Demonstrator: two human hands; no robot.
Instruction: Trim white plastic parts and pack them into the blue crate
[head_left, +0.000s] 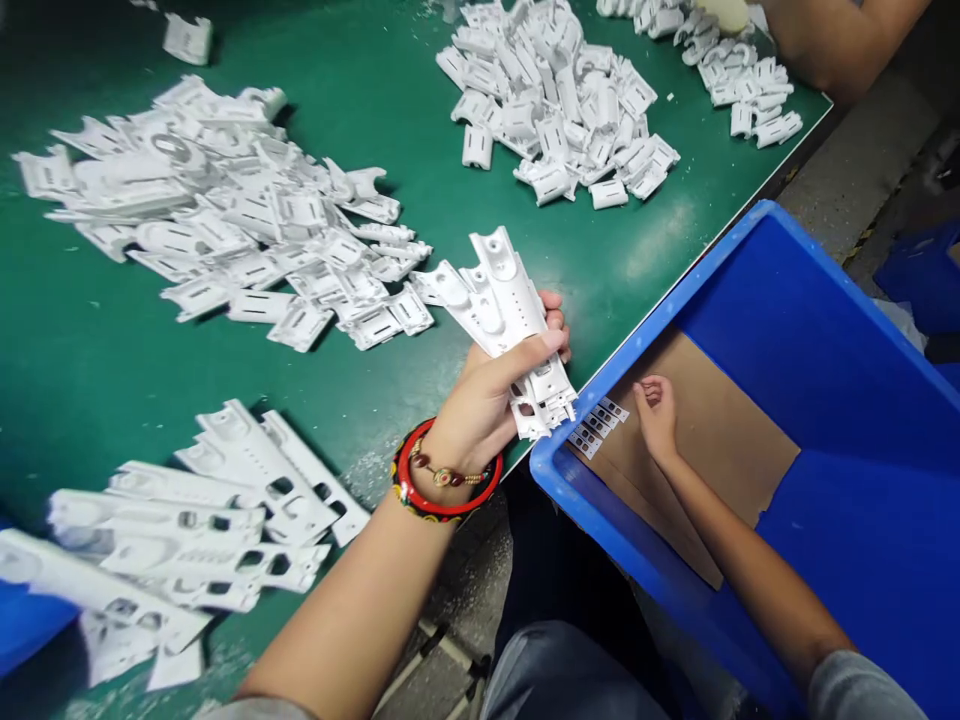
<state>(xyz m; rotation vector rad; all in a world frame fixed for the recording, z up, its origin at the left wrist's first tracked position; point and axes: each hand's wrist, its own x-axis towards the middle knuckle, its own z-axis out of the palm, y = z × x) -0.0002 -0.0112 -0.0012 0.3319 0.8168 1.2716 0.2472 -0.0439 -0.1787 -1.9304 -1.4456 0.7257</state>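
Observation:
My left hand [487, 390] is closed around a small bunch of long white plastic parts [499, 300], tapered pieces with holes, held above the table's edge. My right hand [657, 415] is down inside the blue bin [817, 320], its fingers loosely bent and nothing visible in them. Just left of that hand, a short row of similar white parts [598, 428] lies on a brown cardboard sheet [697, 430], partly hidden by the bin's rim. More long white parts [225, 520] lie spread in an overlapping group at the table's lower left.
On the green table [360, 90] are a big heap of white parts [240, 210] and a heap of shorter pieces [555, 100]. Another person's arm [840, 40] rests at the top right beside a smaller pile [750, 85]. A blue object [30, 620] shows at the lower left.

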